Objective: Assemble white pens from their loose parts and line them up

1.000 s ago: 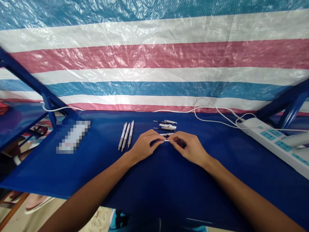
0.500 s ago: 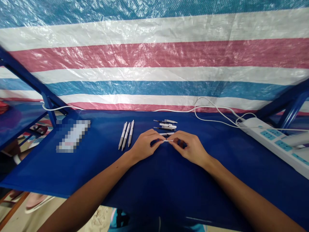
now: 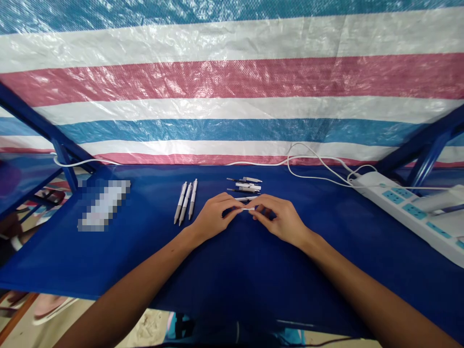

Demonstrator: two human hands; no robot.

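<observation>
Between my two hands is a small white pen part (image 3: 248,209), held level just above the blue table. My left hand (image 3: 216,215) pinches its left end between thumb and forefinger. On its right end, the thumb and forefinger of my right hand (image 3: 282,215) are closed. Right behind the fingertips lies a white pen barrel (image 3: 245,198), partly hidden by my hands. Farther back are loose pen pieces: white parts (image 3: 248,186), a grey grip piece (image 3: 253,180) and dark thin refills (image 3: 239,190). Three white pens with grey grips (image 3: 186,203) lie side by side left of my left hand.
A white power strip (image 3: 409,208) with a plug and cables (image 3: 319,157) runs along the right side. At the left lies a blurred-out pale item (image 3: 105,205). Striped plastic sheeting (image 3: 232,82) hangs behind the table (image 3: 232,270), between blue metal struts (image 3: 65,162).
The view has shifted slightly, so everything sits a little farther left. Both hands keep their pinch on the white part, with the right fingertips slightly changed in position.
</observation>
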